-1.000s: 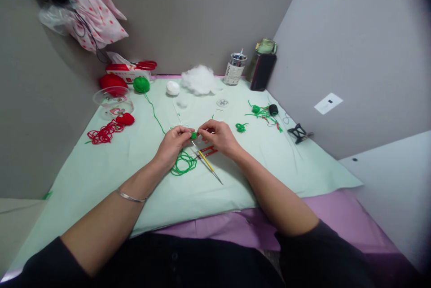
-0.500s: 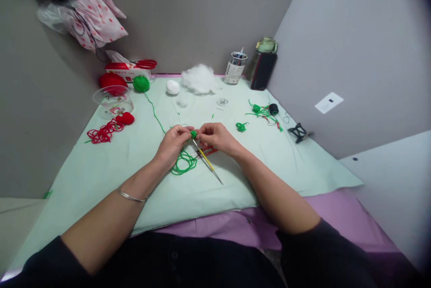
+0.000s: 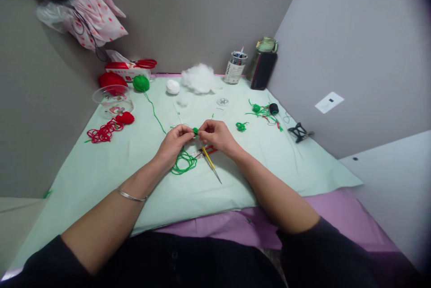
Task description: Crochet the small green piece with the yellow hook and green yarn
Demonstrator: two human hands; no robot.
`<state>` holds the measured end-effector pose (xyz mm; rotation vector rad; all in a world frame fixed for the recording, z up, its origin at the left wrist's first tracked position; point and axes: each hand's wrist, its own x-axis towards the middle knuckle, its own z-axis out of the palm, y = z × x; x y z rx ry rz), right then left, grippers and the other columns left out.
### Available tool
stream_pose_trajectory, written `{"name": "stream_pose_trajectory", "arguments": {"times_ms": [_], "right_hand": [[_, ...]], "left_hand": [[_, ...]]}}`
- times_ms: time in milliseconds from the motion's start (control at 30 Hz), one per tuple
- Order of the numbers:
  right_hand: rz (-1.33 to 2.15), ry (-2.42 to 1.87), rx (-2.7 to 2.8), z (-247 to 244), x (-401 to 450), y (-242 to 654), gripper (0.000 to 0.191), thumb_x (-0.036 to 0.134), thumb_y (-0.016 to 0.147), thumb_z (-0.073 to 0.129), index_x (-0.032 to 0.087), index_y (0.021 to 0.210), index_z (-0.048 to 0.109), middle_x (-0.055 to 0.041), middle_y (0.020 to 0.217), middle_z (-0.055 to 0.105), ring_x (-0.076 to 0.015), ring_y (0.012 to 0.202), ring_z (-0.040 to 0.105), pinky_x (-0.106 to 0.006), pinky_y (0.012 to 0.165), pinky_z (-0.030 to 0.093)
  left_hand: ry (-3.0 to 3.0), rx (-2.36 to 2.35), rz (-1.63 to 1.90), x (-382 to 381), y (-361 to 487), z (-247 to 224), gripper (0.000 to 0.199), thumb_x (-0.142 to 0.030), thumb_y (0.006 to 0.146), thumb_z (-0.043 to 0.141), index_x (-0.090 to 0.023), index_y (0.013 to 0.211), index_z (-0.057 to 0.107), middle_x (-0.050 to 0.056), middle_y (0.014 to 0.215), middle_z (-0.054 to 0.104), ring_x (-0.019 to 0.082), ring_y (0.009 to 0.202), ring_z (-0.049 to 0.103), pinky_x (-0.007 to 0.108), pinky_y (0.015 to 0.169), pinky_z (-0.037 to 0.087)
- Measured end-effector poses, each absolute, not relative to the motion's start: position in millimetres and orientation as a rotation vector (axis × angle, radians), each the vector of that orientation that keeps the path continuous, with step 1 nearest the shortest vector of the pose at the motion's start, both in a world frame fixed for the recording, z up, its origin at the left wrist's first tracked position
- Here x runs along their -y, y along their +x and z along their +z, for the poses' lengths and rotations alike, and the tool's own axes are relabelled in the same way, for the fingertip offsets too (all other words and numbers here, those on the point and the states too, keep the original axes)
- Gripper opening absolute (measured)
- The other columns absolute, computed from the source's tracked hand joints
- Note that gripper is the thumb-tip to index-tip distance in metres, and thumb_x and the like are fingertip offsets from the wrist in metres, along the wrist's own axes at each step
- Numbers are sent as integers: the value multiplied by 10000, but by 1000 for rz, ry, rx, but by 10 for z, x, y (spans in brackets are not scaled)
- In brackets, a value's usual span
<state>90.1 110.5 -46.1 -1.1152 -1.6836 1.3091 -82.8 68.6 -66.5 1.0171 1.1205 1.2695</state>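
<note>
A small green yarn piece (image 3: 195,131) is pinched between my two hands at the middle of the table. My left hand (image 3: 175,142) closes on its left side, thumb and fingertips together. From the right, my right hand (image 3: 216,136) grips it the same way. Below the piece a yellow-handled crochet hook (image 3: 208,159) slants down to the right, its upper end near the fingers. Loops of green yarn (image 3: 184,163) lie under my left hand. Partly hidden by my right hand are red-handled scissors (image 3: 211,149).
Red yarn (image 3: 103,132), a clear plastic bowl (image 3: 114,102) and a green ball (image 3: 141,83) are at the left. White stuffing (image 3: 200,78) and a pen jar (image 3: 235,69) stand behind. Right lie green scraps (image 3: 241,126) and a black stand (image 3: 298,133).
Both hands and the green piece have shifted slightly up, the piece also a little right. The hook's upper end has moved to the right, and more of the scissors shows.
</note>
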Motion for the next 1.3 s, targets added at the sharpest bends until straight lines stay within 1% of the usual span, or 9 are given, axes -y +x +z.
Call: {"name": "stream_pose_trajectory", "arguments": {"times_ms": [267,467,633,733,833,900,1033,1167,1300], "right_hand": [[1278,-1112,1725,-451,-1102,920,105,193,774,713,197,711,629,35,624,667,-121,559,613,-246,581,485],[1262,-1115,1752,-430,-1095,921,102,206,779,701,198,710,627,33,624,662,-123,570,607,-248,590,486],[1245,-1118,1778,-425,-1094,924,83,207,781,683,197,718,630,31,636,661,-125,583,603,-252,600,485],[1226,-1127,1792,-428,-1096,931,74,206,779,672,196,719,630,31,645,659,-128,594,604,-258,611,482],[1205,-1135,1804,-428,-1092,934,68,208,780,657,197,719,628,33,653,652,-129,602,598,-263,618,475],[1190,-1140,1814,-426,-1086,932,69,215,781,655,197,719,632,33,661,651,-130,612,594,-263,621,467],[1170,-1148,1835,-418,-1072,927,60,213,776,653,195,720,642,33,664,650,-131,632,584,-259,624,452],[1168,-1148,1852,-416,-1069,930,52,207,772,657,191,724,647,29,672,654,-134,640,587,-263,631,455],[1176,-1151,1856,-421,-1074,935,55,213,783,655,190,734,645,29,671,652,-132,622,578,-267,628,461]], "left_hand": [[948,-1064,1294,-665,-806,-606,108,-116,851,774,-164,814,685,-21,798,698,168,802,678,333,817,547],[956,-1058,1259,-674,-825,-624,139,-210,953,766,-154,858,682,-2,877,713,177,831,697,362,802,598],[953,-1055,1245,-684,-832,-640,151,-290,992,743,-150,952,704,25,962,733,187,861,714,375,793,620],[938,-1049,1265,-684,-816,-623,205,-322,939,792,-159,866,692,5,877,711,175,836,698,363,824,605],[933,-1049,1284,-680,-795,-599,332,-452,824,865,-174,786,688,-1,811,692,169,821,683,344,870,581],[948,-1063,1282,-677,-790,-593,404,-535,754,890,-181,777,695,6,800,698,178,806,675,343,853,571],[1015,-1119,1258,-680,-812,-614,406,-483,654,961,-191,772,704,3,760,706,183,762,657,328,789,533],[1083,-1164,1250,-684,-834,-625,342,-398,644,965,-199,773,719,-2,749,717,187,753,649,314,761,502],[1119,-1175,1256,-679,-831,-607,300,-434,705,906,-200,773,732,1,757,717,193,759,640,319,769,494]]}}
